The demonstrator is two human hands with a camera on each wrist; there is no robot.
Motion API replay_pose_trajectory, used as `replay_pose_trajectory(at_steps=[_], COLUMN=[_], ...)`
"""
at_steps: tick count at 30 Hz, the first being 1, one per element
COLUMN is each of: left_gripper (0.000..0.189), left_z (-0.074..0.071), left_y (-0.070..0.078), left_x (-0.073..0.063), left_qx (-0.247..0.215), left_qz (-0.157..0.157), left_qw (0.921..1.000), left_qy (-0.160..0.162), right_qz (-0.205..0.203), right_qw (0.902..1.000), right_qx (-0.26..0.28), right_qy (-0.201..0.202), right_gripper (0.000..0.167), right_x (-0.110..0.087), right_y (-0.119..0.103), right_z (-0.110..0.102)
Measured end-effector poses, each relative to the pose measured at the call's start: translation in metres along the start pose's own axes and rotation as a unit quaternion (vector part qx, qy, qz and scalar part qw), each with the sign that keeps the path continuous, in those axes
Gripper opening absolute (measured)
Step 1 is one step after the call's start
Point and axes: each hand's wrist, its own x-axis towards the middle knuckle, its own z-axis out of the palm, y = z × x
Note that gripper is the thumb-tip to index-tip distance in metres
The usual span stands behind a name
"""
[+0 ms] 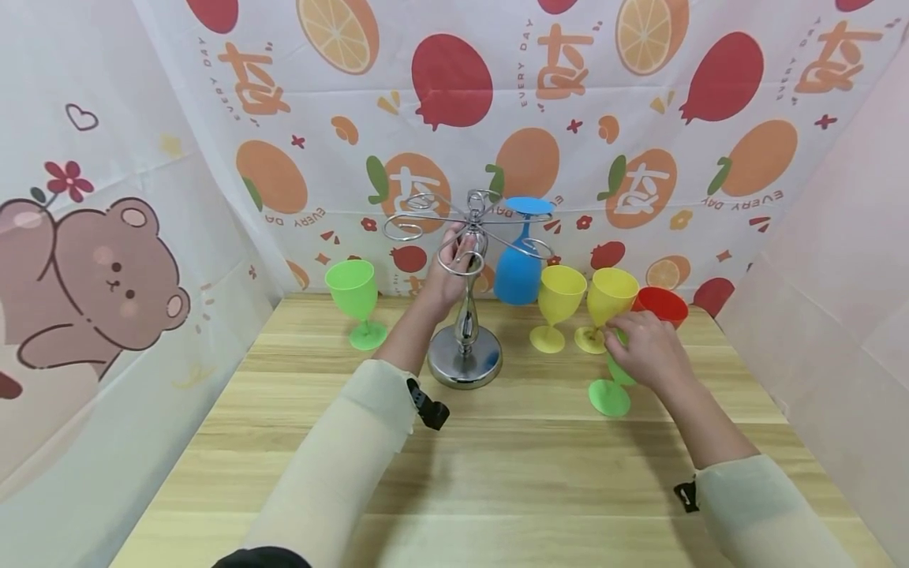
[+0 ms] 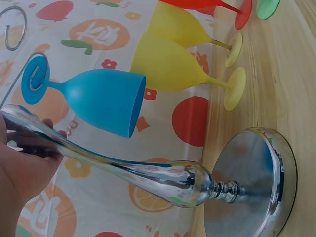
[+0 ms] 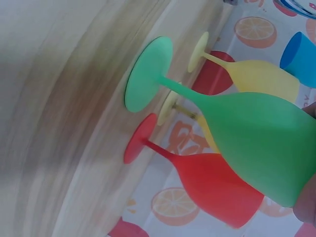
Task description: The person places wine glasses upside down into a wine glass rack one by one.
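I watch the left hand [image 1: 442, 285] curl round the upper column of a mirror-bright chrome stand [image 2: 143, 180] with looped wire arms and a round base. The right hand [image 1: 649, 351] grips a plain green goblet [image 3: 261, 138], round-bowled, thin-stemmed, disc-footed, upright beside the red goblet [image 3: 217, 187] at the table's [image 1: 497, 489] right.

2 pale cream sleeves [image 1: 323, 465], greenish cuffs [image 1: 382, 393]; 2 small black straps [image 1: 429, 407], apparently buckled.

Wood-grain table [image 1: 511, 489], metal stand [image 1: 466, 319], upright goblets [image 1: 561, 296]
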Motion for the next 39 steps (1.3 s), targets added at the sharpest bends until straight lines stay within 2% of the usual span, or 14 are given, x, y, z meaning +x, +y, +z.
replay_pose_trajectory(at_steps=[3,6,14,17,21,24,26,28,31,32,35,38,39], left_gripper=[0.047,0.048,0.057,0.057,0.056,0.051,0.046,0.043,0.040,0.041,0.038,0.034,0.032], left_z=[0.000,0.000,0.001,0.001,0.002,0.001,0.001,0.001,0.002,0.002,0.005,0.008,0.009], left_y=[0.001,0.001,0.002,0.003,0.003,0.001,-0.003,-0.009,-0.019,-0.023,-0.031,-0.038,-0.039], left_x=[0.000,0.000,-0.006,-0.010,-0.018,-0.025,-0.031,-0.038,-0.049,-0.052,-0.062,-0.071,-0.073], left_qx=[-0.001,-0.011,-0.029,-0.022,0.004,0.006,0.005,-0.008,-0.033,-0.043,-0.064,-0.072,-0.076], left_qz=[-0.007,-0.008,-0.012,0.002,0.032,0.064,0.083,0.083,0.056,0.046,0.029,0.027,0.026], left_qw=[0.9999,0.9998,0.9987,0.9981,0.9959,0.9926,0.9894,0.9875,0.9862,0.9858,0.9842,0.9834,0.9829], left_qy=[0.008,0.012,0.040,0.058,0.085,0.103,0.120,0.133,0.153,0.156,0.163,0.164,0.166], right_qz=[-0.006,-0.001,0.040,0.063,0.102,0.134,0.153,0.167,0.178,0.181,0.189,0.199,0.202], right_qw=[0.9997,0.9974,0.9825,0.9713,0.9477,0.9222,0.9005,0.8778,0.8416,0.8280,0.7736,0.7227,0.7089], right_qx=[0.016,0.060,0.161,0.204,0.273,0.333,0.377,0.418,0.474,0.494,0.569,0.634,0.650], right_qy=[0.019,0.040,0.084,0.105,0.130,0.143,0.152,0.164,0.187,0.194,0.205,0.191,0.184], right_gripper=[0.029,0.029,0.030,0.030,0.030,0.031,0.031,0.031,0.029,0.029,0.030,0.034,0.035], right_x=[0.001,0.003,0.003,0.001,-0.001,-0.002,-0.002,-0.003,-0.002,-0.002,-0.001,-0.001,-0.001], right_y=[-0.002,-0.006,-0.022,-0.027,-0.033,-0.038,-0.042,-0.045,-0.050,-0.051,-0.058,-0.064,-0.066], right_z=[-0.005,-0.011,-0.022,-0.025,-0.029,-0.033,-0.035,-0.036,-0.036,-0.036,-0.035,-0.032,-0.030])
